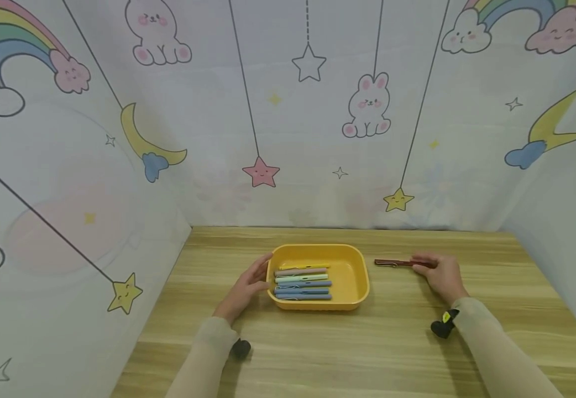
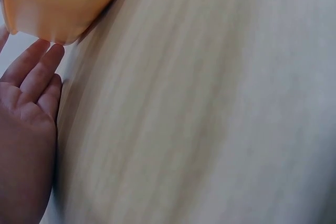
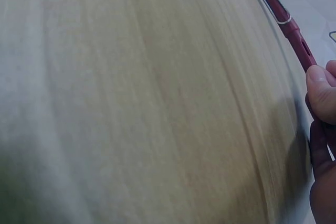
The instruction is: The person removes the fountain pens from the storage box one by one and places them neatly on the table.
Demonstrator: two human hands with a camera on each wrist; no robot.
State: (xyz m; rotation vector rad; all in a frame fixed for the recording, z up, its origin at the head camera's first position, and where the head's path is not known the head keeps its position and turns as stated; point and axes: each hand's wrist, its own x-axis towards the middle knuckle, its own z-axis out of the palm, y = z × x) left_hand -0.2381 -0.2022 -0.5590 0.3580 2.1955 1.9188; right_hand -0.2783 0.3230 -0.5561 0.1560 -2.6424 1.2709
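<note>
A yellow tray (image 1: 360,276) stands on the wooden table in the head view. Several pens (image 1: 302,284) in yellow, brownish, pale green and blue lie side by side in its left part. My left hand (image 1: 242,288) touches the tray's left end with fairly straight fingers; in the left wrist view the fingertips (image 2: 55,51) meet the orange-looking tray wall (image 2: 63,9). To the right of the tray, my right hand (image 1: 441,275) pinches a dark red pen (image 1: 392,263) by one end. The right wrist view shows its metal clip end pointing away from the thumb (image 3: 320,90).
The wooden table (image 1: 347,354) extends around the tray and both hands. A white cloth (image 1: 313,204) with cartoon prints hangs behind it, with similar panels at the left and right sides. Each wrist wears a small black device (image 1: 444,325).
</note>
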